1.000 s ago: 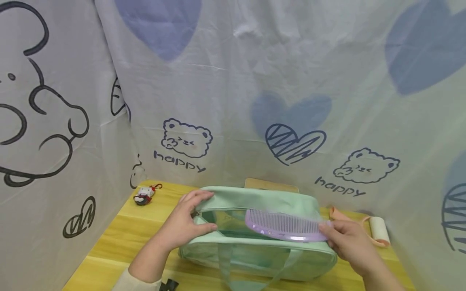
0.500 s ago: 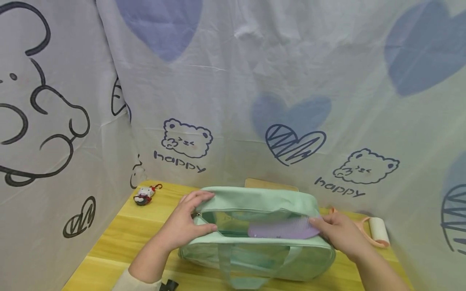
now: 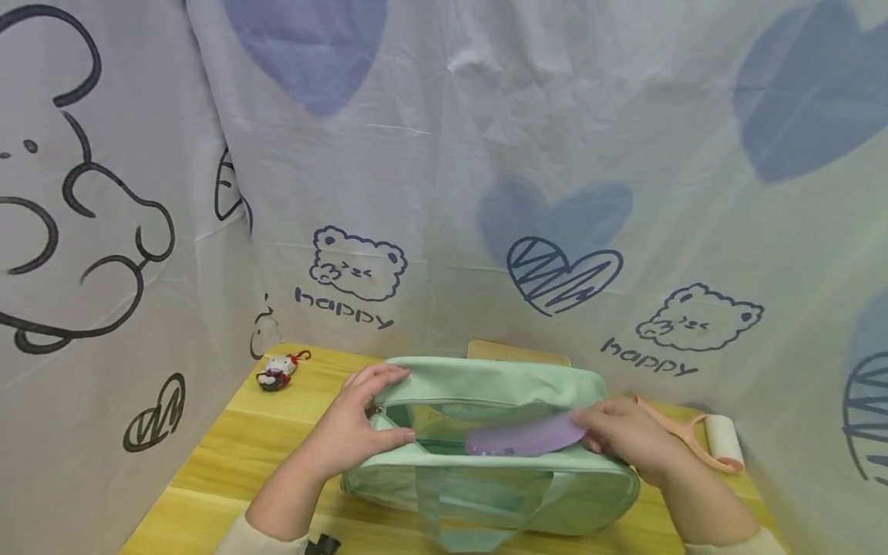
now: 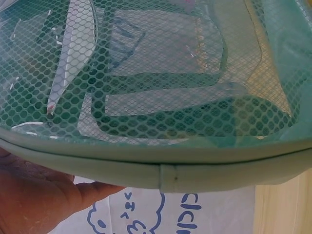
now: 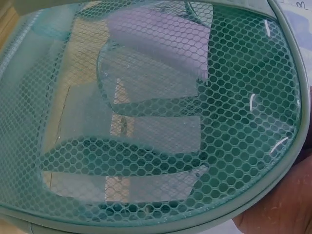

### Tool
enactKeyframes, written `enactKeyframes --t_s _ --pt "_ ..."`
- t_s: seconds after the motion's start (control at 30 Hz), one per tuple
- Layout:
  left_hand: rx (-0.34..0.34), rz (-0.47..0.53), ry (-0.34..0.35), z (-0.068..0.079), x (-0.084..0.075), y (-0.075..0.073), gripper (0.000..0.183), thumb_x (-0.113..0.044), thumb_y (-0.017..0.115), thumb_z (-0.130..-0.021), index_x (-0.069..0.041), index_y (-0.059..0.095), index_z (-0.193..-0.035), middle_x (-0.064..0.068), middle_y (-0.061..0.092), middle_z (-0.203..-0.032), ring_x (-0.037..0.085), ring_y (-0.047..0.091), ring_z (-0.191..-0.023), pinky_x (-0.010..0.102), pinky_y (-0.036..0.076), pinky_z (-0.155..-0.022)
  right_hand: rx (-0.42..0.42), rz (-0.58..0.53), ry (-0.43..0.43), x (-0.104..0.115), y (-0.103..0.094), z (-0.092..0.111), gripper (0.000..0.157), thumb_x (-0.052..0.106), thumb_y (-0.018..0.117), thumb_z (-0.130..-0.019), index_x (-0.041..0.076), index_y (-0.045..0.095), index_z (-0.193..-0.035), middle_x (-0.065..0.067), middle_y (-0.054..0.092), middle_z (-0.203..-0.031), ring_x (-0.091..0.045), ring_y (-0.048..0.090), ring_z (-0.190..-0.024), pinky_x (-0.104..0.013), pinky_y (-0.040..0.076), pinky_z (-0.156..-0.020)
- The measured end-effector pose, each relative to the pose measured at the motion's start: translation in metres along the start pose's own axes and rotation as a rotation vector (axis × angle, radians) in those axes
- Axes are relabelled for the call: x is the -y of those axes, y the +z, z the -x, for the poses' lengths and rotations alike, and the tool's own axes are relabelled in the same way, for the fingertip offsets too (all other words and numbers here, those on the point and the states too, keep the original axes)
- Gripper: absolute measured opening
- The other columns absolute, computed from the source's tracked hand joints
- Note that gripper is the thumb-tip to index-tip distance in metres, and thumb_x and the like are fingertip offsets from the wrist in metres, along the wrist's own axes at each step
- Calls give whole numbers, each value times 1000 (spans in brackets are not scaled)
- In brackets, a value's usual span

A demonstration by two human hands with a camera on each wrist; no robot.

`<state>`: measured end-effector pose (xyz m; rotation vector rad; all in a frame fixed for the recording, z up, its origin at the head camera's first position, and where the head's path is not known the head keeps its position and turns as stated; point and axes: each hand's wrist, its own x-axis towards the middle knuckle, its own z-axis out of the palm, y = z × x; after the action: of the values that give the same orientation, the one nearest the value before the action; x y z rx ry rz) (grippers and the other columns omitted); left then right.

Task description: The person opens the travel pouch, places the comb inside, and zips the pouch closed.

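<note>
A mint-green toiletry bag (image 3: 499,460) with see-through sides lies on the table, its zipped top spread apart. My left hand (image 3: 357,424) grips the left end of the opening, fingers over the back flap and thumb along the front rim. At the right end, my right hand (image 3: 627,435) pinches the end of a purple comb (image 3: 520,436), which lies slanted inside the opening. Through the mesh in the right wrist view the comb (image 5: 158,36) shows near the top, teeth pointing down. The comb's lower edge is hidden by the front rim in the head view.
On the yellow wood-grain table (image 3: 229,455) a small doll keychain (image 3: 276,372) lies at the far left. A lint roller (image 3: 724,443) with a peach handle is at the right. A tan board (image 3: 516,352) stands behind the bag. A black object (image 3: 324,545) is partly visible at the front.
My right hand has moved left and inward, lowering the comb from above the front rim into the bag's opening. The left hand has kept its hold on the bag.
</note>
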<state>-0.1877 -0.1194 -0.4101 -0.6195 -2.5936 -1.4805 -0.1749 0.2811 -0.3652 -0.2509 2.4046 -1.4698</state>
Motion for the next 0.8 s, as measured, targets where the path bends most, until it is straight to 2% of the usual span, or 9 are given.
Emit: enactKeyframes --t_s 0.2,0.43,0.5,0.6,0.7,0.8 --pt "-6 -4 -2 0 -1 0 78 -20 95 -77 -12 62 -147 3 53 -154 36 42 -143 63 41 -113 9 -42 -16 4 1 3 43 19 57 -108 17 47 -66 9 44 -57 -4 37 -51 -18 37 -52" --pt "0 5 1 -1 0 1 77 -20 95 -77 -12 62 -147 3 53 -153 35 42 -143 61 42 -112 20 -78 -47 14 7 3 42 19 57 -108 16 49 -67 9 46 -59 -3 38 -52 -17 38 -52" --pt "-2 5 3 0 1 1 78 -21 95 -77 -12 62 -147 2 53 -153 35 42 -143 61 41 -113 37 -72 -78 15 9 1 45 19 57 -109 11 48 -66 8 45 -59 -4 36 -51 -18 35 -50" --pt "-2 5 6 0 2 2 78 -21 95 -77 -12 62 -147 2 53 -153 36 42 -143 61 41 -113 62 -55 -115 16 12 -2 51 19 57 -109 -5 44 -66 7 42 -57 -4 32 -50 -20 30 -48" --pt "-1 6 10 0 2 2 77 -21 95 -77 -12 62 -147 2 53 -153 35 43 -142 60 42 -112 80 -44 -126 16 14 -3 53 18 55 -110 -18 43 -73 7 40 -56 -5 30 -49 -23 28 -47" --pt "-4 4 14 0 2 2 77 -21 95 -77 -12 62 -146 2 54 -153 35 43 -142 60 42 -112 101 -33 -124 16 15 -5 53 18 54 -111 -20 42 -76 7 40 -57 -5 30 -50 -24 28 -48"
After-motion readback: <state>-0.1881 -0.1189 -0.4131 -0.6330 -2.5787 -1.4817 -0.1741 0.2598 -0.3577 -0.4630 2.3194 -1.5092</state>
